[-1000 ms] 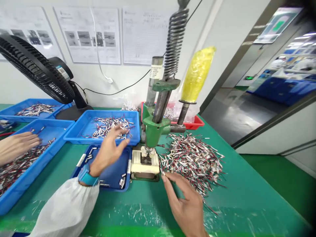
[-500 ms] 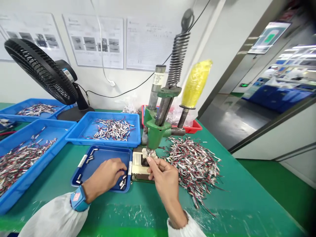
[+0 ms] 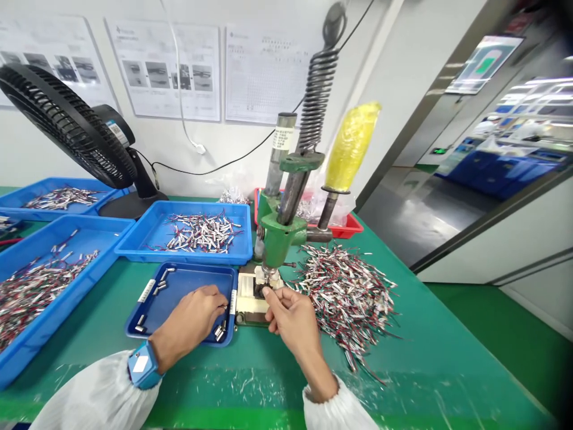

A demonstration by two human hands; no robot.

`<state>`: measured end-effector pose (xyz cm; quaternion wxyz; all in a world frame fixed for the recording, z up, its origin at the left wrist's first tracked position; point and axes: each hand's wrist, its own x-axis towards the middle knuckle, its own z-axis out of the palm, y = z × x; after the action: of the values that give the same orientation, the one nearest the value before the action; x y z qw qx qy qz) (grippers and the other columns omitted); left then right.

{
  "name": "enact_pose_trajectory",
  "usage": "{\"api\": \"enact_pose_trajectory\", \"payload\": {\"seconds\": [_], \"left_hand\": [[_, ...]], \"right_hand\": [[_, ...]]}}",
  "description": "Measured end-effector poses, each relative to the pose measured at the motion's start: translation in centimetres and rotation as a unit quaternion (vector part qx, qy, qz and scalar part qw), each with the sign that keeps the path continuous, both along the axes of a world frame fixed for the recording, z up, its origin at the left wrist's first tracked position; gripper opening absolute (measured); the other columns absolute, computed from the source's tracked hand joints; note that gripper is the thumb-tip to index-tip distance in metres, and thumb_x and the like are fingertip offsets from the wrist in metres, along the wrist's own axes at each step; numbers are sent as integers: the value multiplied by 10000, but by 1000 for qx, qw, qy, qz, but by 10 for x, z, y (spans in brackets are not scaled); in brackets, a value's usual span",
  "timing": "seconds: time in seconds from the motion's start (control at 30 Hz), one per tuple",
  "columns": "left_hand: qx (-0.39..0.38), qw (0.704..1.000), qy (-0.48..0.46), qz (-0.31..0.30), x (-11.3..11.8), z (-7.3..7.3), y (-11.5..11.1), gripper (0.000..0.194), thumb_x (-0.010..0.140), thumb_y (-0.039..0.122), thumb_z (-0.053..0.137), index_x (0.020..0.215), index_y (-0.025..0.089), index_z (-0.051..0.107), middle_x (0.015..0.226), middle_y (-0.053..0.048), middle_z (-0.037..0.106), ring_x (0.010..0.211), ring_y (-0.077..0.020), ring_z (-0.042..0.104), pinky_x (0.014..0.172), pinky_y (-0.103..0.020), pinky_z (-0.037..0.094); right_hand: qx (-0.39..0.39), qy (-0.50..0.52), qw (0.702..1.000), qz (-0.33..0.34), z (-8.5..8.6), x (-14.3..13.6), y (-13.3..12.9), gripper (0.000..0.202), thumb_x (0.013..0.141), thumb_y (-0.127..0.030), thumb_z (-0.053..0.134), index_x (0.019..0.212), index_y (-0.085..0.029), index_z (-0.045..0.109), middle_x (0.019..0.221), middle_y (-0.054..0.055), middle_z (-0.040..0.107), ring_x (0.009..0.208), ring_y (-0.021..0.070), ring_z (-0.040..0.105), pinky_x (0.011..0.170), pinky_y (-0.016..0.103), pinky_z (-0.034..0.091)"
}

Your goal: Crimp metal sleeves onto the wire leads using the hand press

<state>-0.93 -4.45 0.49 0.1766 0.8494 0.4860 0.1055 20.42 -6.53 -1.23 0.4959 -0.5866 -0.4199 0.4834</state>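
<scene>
My left hand [image 3: 194, 315], with a blue wrist strap [image 3: 144, 364] below it, reaches over the right side of a dark blue tray [image 3: 188, 272]. Its fingers are curled together, and whatever they pinch is too small to make out. Just under the fingertips lie several short silver metal cylinders [image 3: 219, 332]. My right hand [image 3: 293, 316] is closed in a pinch at the cream-coloured fixture [image 3: 246, 303], below the head of a green hand press [image 3: 276, 245]. The thumb and fingers hide what is between them.
To the right lies a heap of wired metal parts [image 3: 353, 292]. Blue trays [image 3: 134, 254] with similar parts stand left and behind. The press has a yellow-wrapped lever [image 3: 351, 149]. A black fan [image 3: 67, 125] and a red tray [image 3: 353, 227] stand at the back.
The view has shifted slightly, so everything sits a little further left. Both hands keep nearly the same places and closed poses; the left wrist has turned slightly.
</scene>
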Motion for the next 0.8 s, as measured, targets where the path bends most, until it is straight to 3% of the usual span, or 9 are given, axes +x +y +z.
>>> {"api": "enact_pose_trajectory", "payload": {"seconds": [0.1,0.2,0.3,0.47,0.57,0.73,0.8], "left_hand": [[16,1000,-12,-3,1,-3,4,256,961,146,471,942,202,720,933,-80,719,900,-227,696,799,-317,513],[49,992,-118,-15,1,-3,7,183,979,169,491,988,196,672,958,-62,723,892,-199,691,807,-305,529],[96,967,-235,-19,4,2,6,87,969,213,566,1015,204,640,997,-44,735,909,-175,697,827,-285,543],[131,945,-301,7,17,15,4,135,940,214,632,1063,232,685,972,-22,740,878,-159,687,808,-276,541],[111,930,-350,31,31,18,9,157,933,239,650,1070,249,726,996,-31,736,921,-169,684,845,-295,542],[6,877,-473,88,57,17,19,144,898,309,691,993,201,709,998,-53,723,935,-186,707,849,-305,575],[-17,870,-482,103,65,17,20,169,887,319,698,996,190,691,956,-50,730,904,-188,713,844,-312,575]], "right_hand": [[3,-53,999,-7,-5,1,1,551,764,-687,665,584,-187,521,453,-3,574,316,83,479,344,170,317],[15,-73,997,-13,-6,-1,1,537,803,-668,633,583,-197,494,453,-2,578,320,86,477,352,174,310],[20,-73,997,-15,-7,-3,0,523,818,-658,617,590,-203,494,456,-1,581,324,92,476,359,183,313],[28,-72,997,-17,-9,-3,-1,513,825,-656,602,594,-213,483,451,-2,578,330,97,464,372,194,318],[32,-76,996,-20,-9,-4,-2,500,829,-647,593,605,-213,491,457,-4,580,341,98,465,382,196,323],[33,-65,997,-20,-7,-5,-2,504,824,-659,587,608,-215,486,463,-6,579,338,98,454,379,203,318],[34,-65,997,-20,-6,-5,-2,501,824,-657,585,608,-216,484,463,-5,582,338,97,448,377,203,311]]}}
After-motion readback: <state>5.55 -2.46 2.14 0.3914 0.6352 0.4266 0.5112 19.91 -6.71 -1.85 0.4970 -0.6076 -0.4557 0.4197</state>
